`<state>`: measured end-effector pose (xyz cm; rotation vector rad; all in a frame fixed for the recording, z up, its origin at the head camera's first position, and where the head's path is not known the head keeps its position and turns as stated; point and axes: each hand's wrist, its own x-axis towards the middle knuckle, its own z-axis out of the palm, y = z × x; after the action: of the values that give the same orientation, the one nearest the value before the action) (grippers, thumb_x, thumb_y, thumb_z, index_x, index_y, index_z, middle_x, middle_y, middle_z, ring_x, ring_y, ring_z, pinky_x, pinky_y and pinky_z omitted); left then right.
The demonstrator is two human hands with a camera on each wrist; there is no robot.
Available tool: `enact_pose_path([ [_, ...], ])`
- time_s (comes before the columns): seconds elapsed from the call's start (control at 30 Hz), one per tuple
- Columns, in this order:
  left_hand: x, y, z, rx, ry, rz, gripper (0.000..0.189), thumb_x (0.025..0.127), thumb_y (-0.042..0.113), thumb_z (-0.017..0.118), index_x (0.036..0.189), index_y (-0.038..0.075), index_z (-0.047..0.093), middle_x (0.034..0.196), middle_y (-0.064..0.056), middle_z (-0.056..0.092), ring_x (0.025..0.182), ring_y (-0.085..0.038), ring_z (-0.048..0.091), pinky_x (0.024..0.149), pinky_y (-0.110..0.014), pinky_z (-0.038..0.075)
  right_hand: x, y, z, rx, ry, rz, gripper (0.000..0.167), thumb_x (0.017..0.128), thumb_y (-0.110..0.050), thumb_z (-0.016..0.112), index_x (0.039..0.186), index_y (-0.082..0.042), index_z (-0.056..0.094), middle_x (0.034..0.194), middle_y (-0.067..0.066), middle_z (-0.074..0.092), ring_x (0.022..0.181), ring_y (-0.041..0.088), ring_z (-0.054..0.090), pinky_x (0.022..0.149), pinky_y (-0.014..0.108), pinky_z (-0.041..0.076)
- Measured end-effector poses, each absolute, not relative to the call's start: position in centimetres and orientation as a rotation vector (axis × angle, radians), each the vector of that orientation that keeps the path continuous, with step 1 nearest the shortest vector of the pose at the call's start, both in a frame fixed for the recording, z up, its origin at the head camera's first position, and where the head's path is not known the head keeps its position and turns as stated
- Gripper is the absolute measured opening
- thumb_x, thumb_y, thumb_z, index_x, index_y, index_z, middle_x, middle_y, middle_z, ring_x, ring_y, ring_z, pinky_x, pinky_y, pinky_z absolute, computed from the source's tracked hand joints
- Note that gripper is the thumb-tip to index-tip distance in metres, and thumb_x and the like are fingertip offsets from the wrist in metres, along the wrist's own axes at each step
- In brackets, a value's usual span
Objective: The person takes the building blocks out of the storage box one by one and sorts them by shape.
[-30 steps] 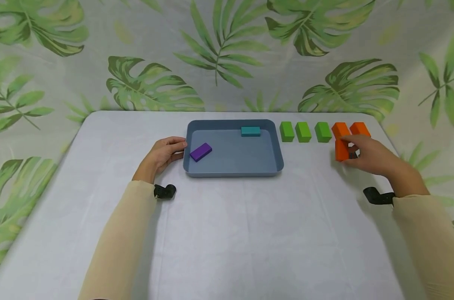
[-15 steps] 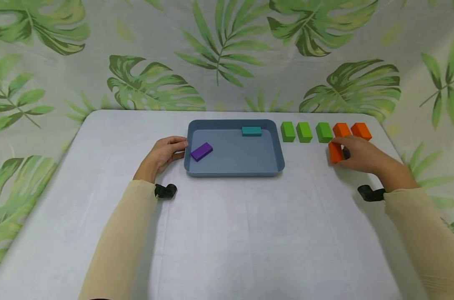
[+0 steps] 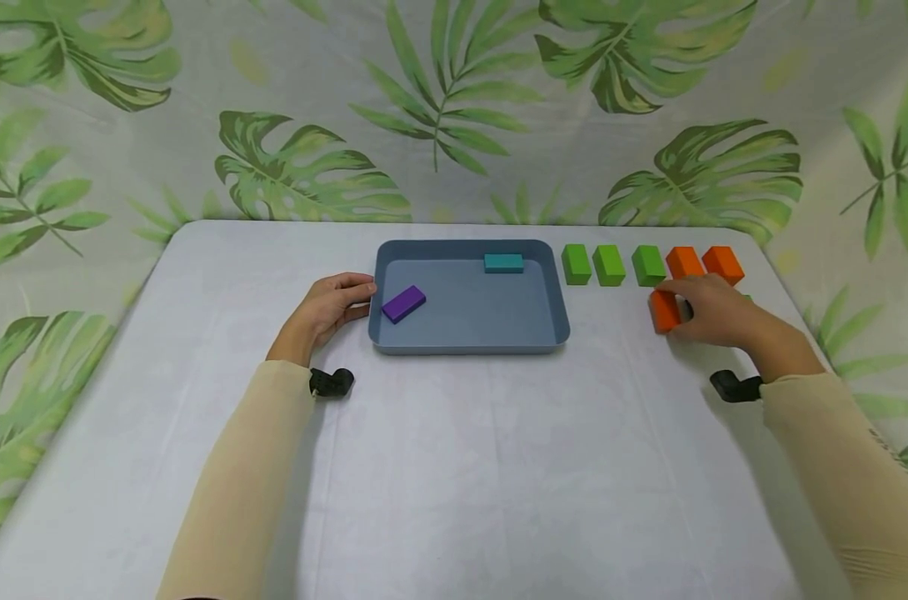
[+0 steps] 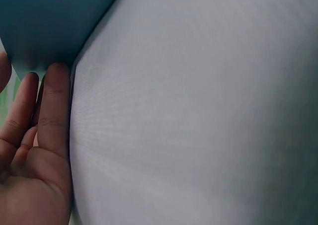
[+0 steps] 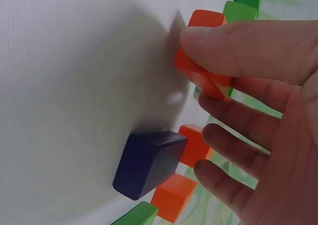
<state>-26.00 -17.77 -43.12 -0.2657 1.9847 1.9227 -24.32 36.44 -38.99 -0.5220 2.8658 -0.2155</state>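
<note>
Between thumb and fingertips my right hand [image 3: 712, 310] pinches an orange block [image 3: 664, 312], slightly tilted, in front of the back row. The right wrist view shows the thumb across this block's face. Behind that hand stands a dark blue block [image 5: 149, 163], mostly hidden in the head view. My left hand [image 3: 332, 307] touches the left wall of a blue-grey tray [image 3: 484, 312]; the left wrist view shows its fingers straight against the side. Inside the tray lie a purple block [image 3: 404, 304], set at an angle, and a teal block [image 3: 503, 263] near the back wall.
Right of the tray, along the table's back edge, stand several green blocks [image 3: 609, 265] and two orange blocks [image 3: 722, 264]. Another green block [image 3: 748, 297] peeks out behind my right hand. A white cloth [image 3: 499, 467] covers the table.
My right hand has moved left and slightly down with the orange block, away from the back orange blocks. The left hand and tray have stayed put.
</note>
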Motion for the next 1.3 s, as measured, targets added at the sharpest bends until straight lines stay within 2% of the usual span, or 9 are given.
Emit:
enact_pose_path([
  [0.13,-26.0,-17.8,-43.2,-0.266,1.986,1.920,0.045,0.100,0.014,0.059,0.141,0.000,0.049,0.119,-0.002,0.057,0.103,-0.007,0.061,0.089,-0.017,0.058,-24.2,36.2,-39.1,-0.519,2.845,-0.222,0.066,0.076,-0.008,0.074,0.136,0.007,0.051,0.132,0.034,0.055,0.118,0.048,0.047,0.102,0.068,0.043],
  [0.43,-26.0,-17.7,-43.1,-0.263,1.992,1.918,0.045,0.099,0.015,0.060,0.140,0.000,0.049,0.119,-0.002,0.056,0.103,-0.008,0.061,0.089,-0.017,0.058,-24.1,36.3,-39.5,-0.480,2.825,-0.211,0.066,0.078,-0.009,0.070,0.139,0.005,0.050,0.136,0.035,0.051,0.124,0.051,0.041,0.103,0.070,0.041],
  [0.87,-26.0,-17.8,-43.1,-0.255,1.984,1.925,0.046,0.099,0.016,0.061,0.140,-0.001,0.049,0.120,-0.002,0.056,0.103,-0.007,0.061,0.091,-0.018,0.058,-24.3,36.0,-39.7,-0.475,2.818,-0.212,0.064,0.078,-0.008,0.068,0.138,0.003,0.051,0.136,0.034,0.050,0.122,0.050,0.042,0.102,0.071,0.041],
  [1.1,-26.0,-17.8,-43.2,-0.249,1.981,1.932,0.044,0.099,0.016,0.061,0.139,-0.001,0.050,0.119,-0.002,0.056,0.104,-0.008,0.061,0.092,-0.019,0.058,-23.8,35.3,-38.5,-0.527,2.843,-0.303,0.065,0.080,-0.009,0.072,0.140,0.003,0.050,0.138,0.035,0.049,0.126,0.051,0.043,0.105,0.070,0.040],
  [1.3,-26.1,-17.8,-43.3,-0.250,1.980,1.937,0.045,0.099,0.015,0.061,0.138,-0.002,0.050,0.116,-0.001,0.057,0.101,-0.007,0.062,0.090,-0.018,0.058,-23.5,33.8,-36.7,-0.547,2.834,-0.402,0.063,0.087,-0.011,0.071,0.142,0.005,0.045,0.140,0.032,0.049,0.127,0.048,0.045,0.105,0.068,0.041],
])
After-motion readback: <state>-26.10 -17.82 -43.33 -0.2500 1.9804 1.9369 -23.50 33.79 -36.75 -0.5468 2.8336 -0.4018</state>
